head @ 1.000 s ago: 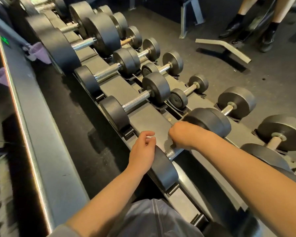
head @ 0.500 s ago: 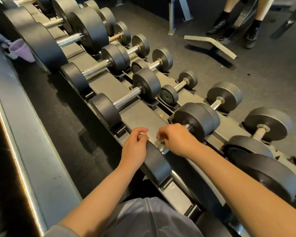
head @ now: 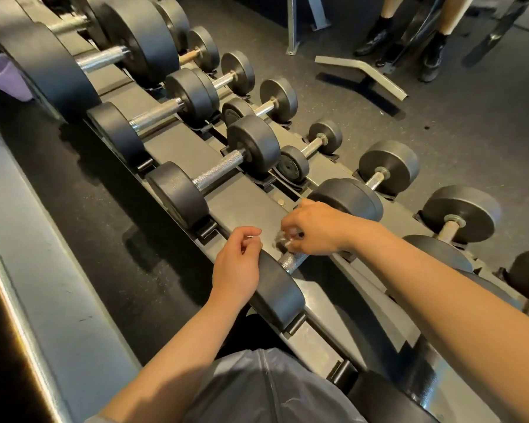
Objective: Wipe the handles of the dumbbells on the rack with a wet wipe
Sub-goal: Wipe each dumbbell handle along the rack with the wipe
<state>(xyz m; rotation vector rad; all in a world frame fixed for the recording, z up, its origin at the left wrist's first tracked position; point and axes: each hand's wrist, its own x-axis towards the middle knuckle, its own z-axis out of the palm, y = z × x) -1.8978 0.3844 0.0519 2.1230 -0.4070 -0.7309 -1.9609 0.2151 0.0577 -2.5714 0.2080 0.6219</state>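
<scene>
Dumbbell with black round heads and knurled steel handle (head: 290,260) lies nearest on the slanted grey rack (head: 242,209). Right hand (head: 313,230), arm extended, pinches a crumpled wet wipe (head: 283,238) just above the handle. Left hand (head: 237,264) rests loosely curled, holding nothing, against the near head.

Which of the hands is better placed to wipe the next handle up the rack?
Right, probably: the right hand already pinches the wipe on the nearest handle. The left hand holds none.

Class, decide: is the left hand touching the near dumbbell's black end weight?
Touching. In the head view, the left hand rests against the end weight, no gap visible.
</scene>
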